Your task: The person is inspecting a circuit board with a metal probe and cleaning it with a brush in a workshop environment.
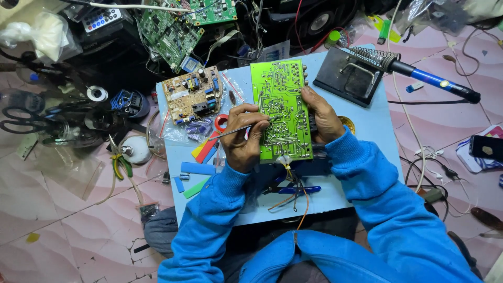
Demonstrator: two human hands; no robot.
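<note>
A: What is each hand doing?

B: The left hand [245, 137] is closed around a thin metal tool [238, 129], its tip lying over the solder side of a green circuit board [279, 110]. The right hand [322, 116] clamps the board's right edge, thumb on the face, fingers wrapped behind.

A: Where does the board sit?

B: Held above the middle of the light blue table [367, 126], tilted up toward the camera, with wires [293, 188] hanging from its near edge.

A: And around it?

B: Left of it, on the far left part of the table, lies a beige circuit board [193, 94] full of components. Nearer, beside the left hand, there is a red tape roll [221, 122] and coloured strips [201, 157], blue, green, yellow and red. Blue-handled pliers [296, 189] lie on the table under the wrists.

A: On the right?

B: A black soldering stand [348, 76] at the far right corner, with a blue-handled soldering iron [429, 78] resting in its coil. On the floor to the left sit black scissors [21, 119] and more green boards [170, 31] farther off.
</note>
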